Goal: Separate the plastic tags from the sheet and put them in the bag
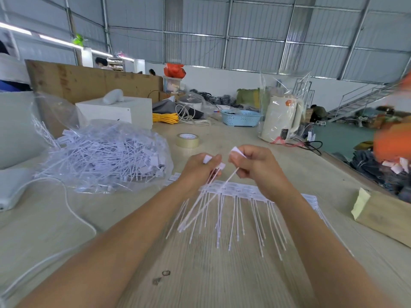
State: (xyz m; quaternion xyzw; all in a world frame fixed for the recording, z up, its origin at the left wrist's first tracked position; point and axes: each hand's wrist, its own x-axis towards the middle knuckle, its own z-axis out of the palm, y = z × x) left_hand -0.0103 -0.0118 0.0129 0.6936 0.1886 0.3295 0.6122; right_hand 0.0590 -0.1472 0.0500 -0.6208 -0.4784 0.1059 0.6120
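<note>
A sheet of white plastic tags (239,192) lies on the wooden table, its thin tails fanning toward me. My left hand (199,168) is closed around a small bundle of separated tags (195,210), their flat heads poking up between the fingers and their tails hanging down. My right hand (253,164) pinches one tag by its head, the tail slanting down to the left across the sheet. Both hands hover just above the sheet's far edge. A clear plastic bag (104,154) heaped with loose tags sits to the left.
A roll of tape (187,140) lies beyond my hands. A white cable (73,210) runs across the left of the table. A wooden block with yellow paper (382,215) sits at right. Farther back stand a wrapped white kettle (281,118), a blue basket (241,117) and a white box (117,112).
</note>
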